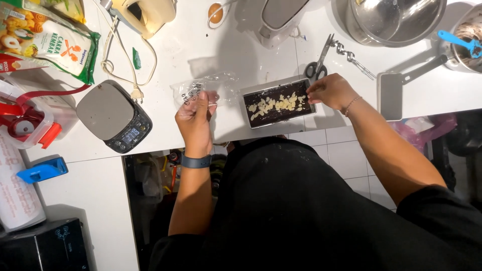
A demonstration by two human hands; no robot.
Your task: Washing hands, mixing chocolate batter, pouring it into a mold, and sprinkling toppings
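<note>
- the rectangular loaf tin lies on the white counter near its front edge, straight ahead of the person; it is filled with dark batter, and pale almond slices are scattered along the middle of the top.
- the right hand rests at the tin's right end, fingers curled and pinched together over the corner, touching or just above the rim; i cannot tell if anything is between the fingertips.
- the left hand is closed on a clear plastic bag, thumb on top, just left of the tin and apart from it; a dark band sits on that wrist.
- scissors lie just behind the tin, with metal whisk beaters beside them.
- a dark scraper lies to the right of the right hand.
- a digital kitchen scale sits left of the bag.
- a steel mixing bowl stands at the back right, a hand mixer at the back left.
</note>
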